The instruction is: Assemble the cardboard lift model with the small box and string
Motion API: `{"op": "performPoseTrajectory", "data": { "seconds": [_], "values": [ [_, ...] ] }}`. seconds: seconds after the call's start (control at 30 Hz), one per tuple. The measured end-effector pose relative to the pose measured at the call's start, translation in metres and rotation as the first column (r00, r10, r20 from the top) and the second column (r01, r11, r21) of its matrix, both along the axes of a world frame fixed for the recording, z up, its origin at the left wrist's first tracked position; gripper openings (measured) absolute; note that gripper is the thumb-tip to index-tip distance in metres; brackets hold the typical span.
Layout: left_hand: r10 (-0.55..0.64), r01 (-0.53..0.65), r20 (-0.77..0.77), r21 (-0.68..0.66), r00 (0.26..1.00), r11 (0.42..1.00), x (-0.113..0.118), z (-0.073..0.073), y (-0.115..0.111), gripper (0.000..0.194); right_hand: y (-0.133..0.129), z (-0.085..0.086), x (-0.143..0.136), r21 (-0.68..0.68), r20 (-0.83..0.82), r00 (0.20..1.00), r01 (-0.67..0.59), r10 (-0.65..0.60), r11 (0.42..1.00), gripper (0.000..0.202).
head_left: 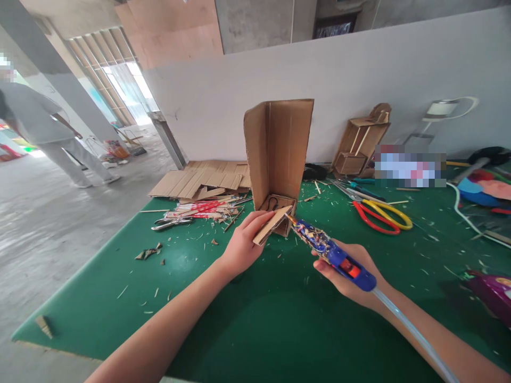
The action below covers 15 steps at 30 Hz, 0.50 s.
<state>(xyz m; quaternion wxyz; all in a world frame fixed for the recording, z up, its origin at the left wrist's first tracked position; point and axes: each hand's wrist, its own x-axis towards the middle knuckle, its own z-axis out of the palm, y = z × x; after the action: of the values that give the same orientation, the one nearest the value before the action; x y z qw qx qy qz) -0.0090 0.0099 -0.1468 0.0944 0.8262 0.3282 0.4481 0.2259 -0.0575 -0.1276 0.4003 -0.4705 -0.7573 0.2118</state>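
Note:
My left hand (248,240) is closed on a small flat cardboard piece (271,225), its edge turned to the right. In my right hand (355,271) is a blue glue gun (319,239), its body crusted with scraps and a clear glue stick (411,324) running out of the back. The gun's tip is at the upper right edge of the cardboard piece; whether it touches I cannot tell. Just behind stands a tall, open-fronted cardboard box (285,143), whose base is partly covered by my left hand and the piece.
Red-and-yellow-handled scissors (383,215) lie at right, metal scissors (171,223) at left. Cardboard sheets (195,178) and thin sticks (203,208) are piled behind on the green table (120,308). A cardboard model (359,146) leans at the wall. A person (51,122) stands far left.

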Motion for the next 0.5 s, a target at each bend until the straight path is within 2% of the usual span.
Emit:
{"op": "performPoseTrajectory", "data": {
  "seconds": [0.17,0.37,0.5],
  "values": [
    [0.001,-0.001,0.007,-0.001,1.0,1.0,-0.0003,-0.001,0.0,0.053,-0.0006,0.0015,-0.0012,-0.002,-0.005,1.0,0.001,-0.002,1.0,0.024],
    [0.014,-0.014,0.003,0.019,1.0,1.0,-0.0002,-0.0013,-0.0001,0.054,-0.0029,0.0048,-0.0047,0.042,0.07,0.991,-0.117,0.114,0.992,0.031],
    [0.016,-0.016,-0.013,0.004,1.0,1.0,-0.0007,-0.0002,-0.0011,0.055,-0.0026,0.0025,-0.0042,0.012,0.061,0.974,-0.221,0.22,0.975,0.03]
  ]
}}
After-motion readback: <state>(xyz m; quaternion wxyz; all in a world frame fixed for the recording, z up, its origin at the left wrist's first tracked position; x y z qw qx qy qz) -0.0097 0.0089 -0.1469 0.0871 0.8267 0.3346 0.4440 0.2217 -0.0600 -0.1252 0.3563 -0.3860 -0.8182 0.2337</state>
